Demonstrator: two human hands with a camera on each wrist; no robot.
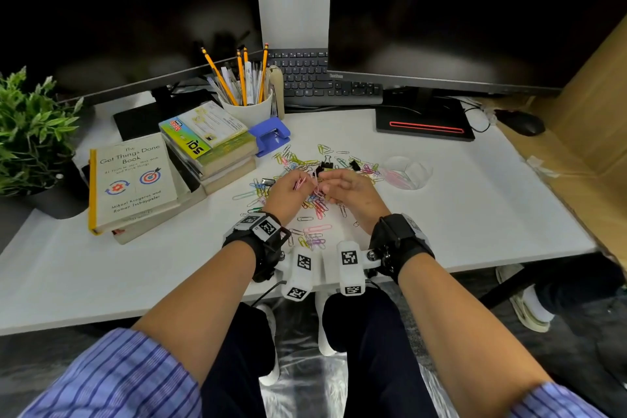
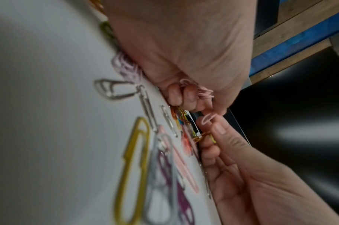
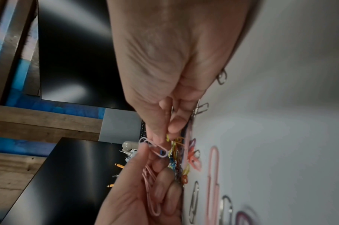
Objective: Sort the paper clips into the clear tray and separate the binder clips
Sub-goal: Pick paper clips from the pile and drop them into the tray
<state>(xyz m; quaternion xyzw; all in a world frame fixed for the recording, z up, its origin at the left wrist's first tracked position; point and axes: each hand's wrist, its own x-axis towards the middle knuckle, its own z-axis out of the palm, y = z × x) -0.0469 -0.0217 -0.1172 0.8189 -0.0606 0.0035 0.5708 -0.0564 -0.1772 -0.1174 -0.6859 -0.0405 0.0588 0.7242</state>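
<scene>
Several coloured paper clips (image 1: 315,205) lie spread over the white desk (image 1: 475,214), with black binder clips (image 1: 327,165) among them. My left hand (image 1: 301,180) hovers over the pile and grips a bundle of pink paper clips (image 3: 151,190) in its curled fingers (image 2: 186,99). My right hand (image 1: 322,185) meets it and pinches one pale pink clip (image 3: 153,147) between thumb and forefinger, right against the left fingertips. The clear tray (image 1: 419,164) sits to the right of the pile and holds pink clips.
Stacked books (image 1: 132,183) and a blue hole punch (image 1: 271,136) lie left of the pile, with a pencil cup (image 1: 249,105) behind. A keyboard (image 1: 325,81), two monitors and a mouse (image 1: 520,122) stand at the back. A plant (image 1: 30,132) is far left, a cardboard box (image 1: 597,119) right.
</scene>
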